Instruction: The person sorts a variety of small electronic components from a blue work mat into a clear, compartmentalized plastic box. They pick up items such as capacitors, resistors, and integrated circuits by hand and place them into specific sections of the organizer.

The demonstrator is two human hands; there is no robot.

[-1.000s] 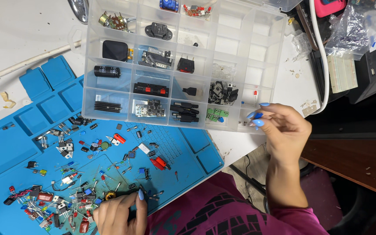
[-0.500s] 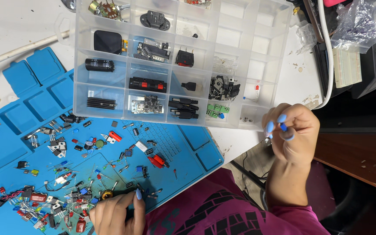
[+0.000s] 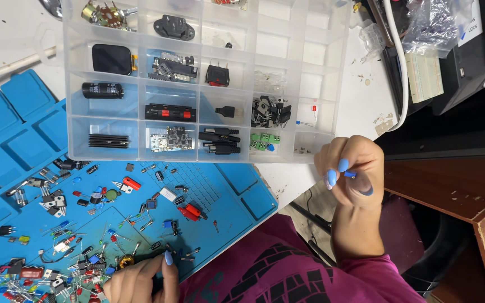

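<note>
The right hand point(image 3: 352, 171) pinches a small blue component point(image 3: 349, 174) between thumb and fingertips, held off the edge of the white worktop point(image 3: 360, 106), just beside the near right corner of the clear plastic compartment organiser box point(image 3: 321, 84). A loosened pinch would likely drop the part to the floor (hard to recover there). The left hand point(image 3: 141, 278), fingers curled and resting, holds nothing that can be made out; it touches the blue silicone work mat point(image 3: 242, 196) below the box, amid scattered loose components point(image 3: 85, 247) it could disturb. Right of the box stands dark equipment.

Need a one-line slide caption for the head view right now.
Right hand pinches a small blue component beside the clear organiser box; left hand rests among parts on the blue mat.
</note>
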